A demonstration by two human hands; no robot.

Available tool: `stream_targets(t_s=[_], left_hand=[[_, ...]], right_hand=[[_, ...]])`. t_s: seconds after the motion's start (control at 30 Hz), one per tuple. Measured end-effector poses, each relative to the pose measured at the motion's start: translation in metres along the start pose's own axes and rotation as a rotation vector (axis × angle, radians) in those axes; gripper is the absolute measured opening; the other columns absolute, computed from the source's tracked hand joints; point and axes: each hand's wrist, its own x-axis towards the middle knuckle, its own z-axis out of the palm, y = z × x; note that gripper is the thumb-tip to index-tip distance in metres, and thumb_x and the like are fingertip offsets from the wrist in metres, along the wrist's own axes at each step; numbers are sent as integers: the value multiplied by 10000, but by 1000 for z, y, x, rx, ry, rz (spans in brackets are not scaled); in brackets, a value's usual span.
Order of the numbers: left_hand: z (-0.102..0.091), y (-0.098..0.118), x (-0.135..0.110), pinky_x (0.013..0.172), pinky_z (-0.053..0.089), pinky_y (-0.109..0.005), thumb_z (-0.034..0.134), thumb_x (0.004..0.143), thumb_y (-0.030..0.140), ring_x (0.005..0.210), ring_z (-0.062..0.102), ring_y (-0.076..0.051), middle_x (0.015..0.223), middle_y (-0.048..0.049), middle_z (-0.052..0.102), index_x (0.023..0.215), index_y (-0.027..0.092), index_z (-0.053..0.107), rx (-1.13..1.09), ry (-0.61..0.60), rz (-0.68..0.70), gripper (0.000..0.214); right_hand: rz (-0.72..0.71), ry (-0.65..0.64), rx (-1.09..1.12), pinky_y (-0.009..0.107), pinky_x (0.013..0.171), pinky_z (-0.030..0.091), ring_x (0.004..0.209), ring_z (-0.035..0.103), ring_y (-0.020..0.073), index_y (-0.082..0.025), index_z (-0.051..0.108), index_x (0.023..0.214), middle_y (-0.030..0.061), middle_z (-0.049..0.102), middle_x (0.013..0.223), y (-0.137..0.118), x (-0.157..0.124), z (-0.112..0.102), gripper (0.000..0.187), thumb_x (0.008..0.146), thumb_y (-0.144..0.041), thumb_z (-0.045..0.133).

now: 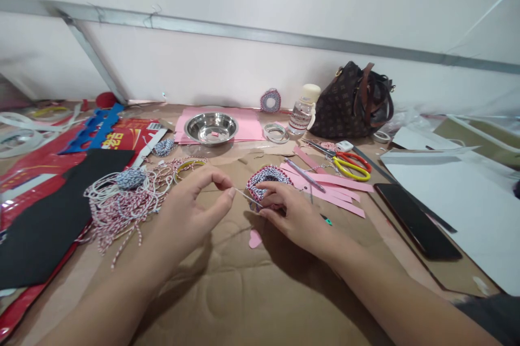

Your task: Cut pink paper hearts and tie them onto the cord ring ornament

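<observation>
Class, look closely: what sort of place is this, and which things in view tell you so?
Probably a handicraft work area, though whether in a home or a workshop I can't tell. A heap of red-and-white cord, pink paper strips and scissors with red and yellow handles suggest it.

Our bare left forearm (pixel 117 286) enters from seven o'clock, our bare right forearm (pixel 382 275) from four. Our uncovered left hand (pixel 193 213) points towards one o'clock, its forefinger (pixel 215 174) arched and pinched at the tip against the thumb (pixel 219 207). Our uncovered right hand (pixel 294 213) points towards ten, back upward, fingers (pixel 277 190) bent and drawn in close to its thumb. The hands face each other, near but apart.
</observation>
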Motion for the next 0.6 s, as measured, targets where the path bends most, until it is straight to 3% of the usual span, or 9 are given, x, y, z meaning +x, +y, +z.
stream_targets(t_s=[0.17,0.37,0.6], left_hand=[[0,0,0,798,474,-358,556,877,265,861,617,-202,870,-4,652,818,245,578,-3,-1,-5,66],[-1,-4,1,784,480,-362,559,877,272,876,627,-212,883,-9,660,816,245,576,26,-16,19,69],[0,-1,-1,788,466,-369,545,887,277,858,607,-206,870,-6,643,817,248,569,19,-6,-2,79]], right_hand=[[-95,-5,-57,347,865,508,968,610,190,-205,708,971,68,668,1005,1,1,-1,177,877,-71,640],[-128,-88,-103,347,881,444,1010,537,210,-196,664,869,38,649,972,-6,0,-6,127,820,-95,722],[-111,-120,-117,310,824,412,977,509,204,-183,619,875,27,616,951,-14,-1,-10,241,758,-221,827]])
